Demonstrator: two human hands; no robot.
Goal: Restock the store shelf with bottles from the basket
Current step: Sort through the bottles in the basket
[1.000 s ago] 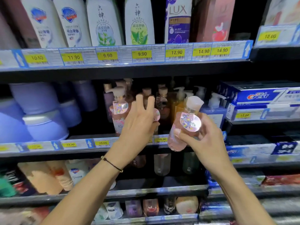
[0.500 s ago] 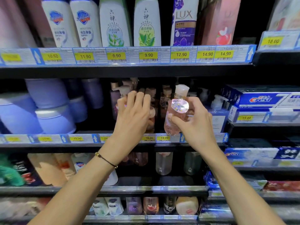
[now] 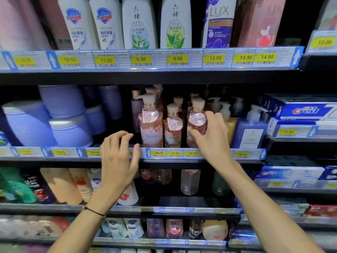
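A pink bottle (image 3: 195, 123) is sitting at the front of the middle shelf (image 3: 182, 162), centre frame, beside two matching bottles (image 3: 152, 128). The right hand (image 3: 214, 143) is gripping it, fingers curled round. The left hand (image 3: 118, 159) is hovering lower left, fingers loosely spread, empty.

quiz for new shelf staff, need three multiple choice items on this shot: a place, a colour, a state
1. Where is the pink bottle in the right hand? A top shelf; B middle shelf, right of two other pink bottles; C in a basket.
2. The price labels are: A yellow; B red; C green.
3. The left hand is: A gripping a bottle; B pulling off a label; C open, holding nothing.
Answers: B, it stands beside them; A, each price sits on yellow; C, its fingers are bare.
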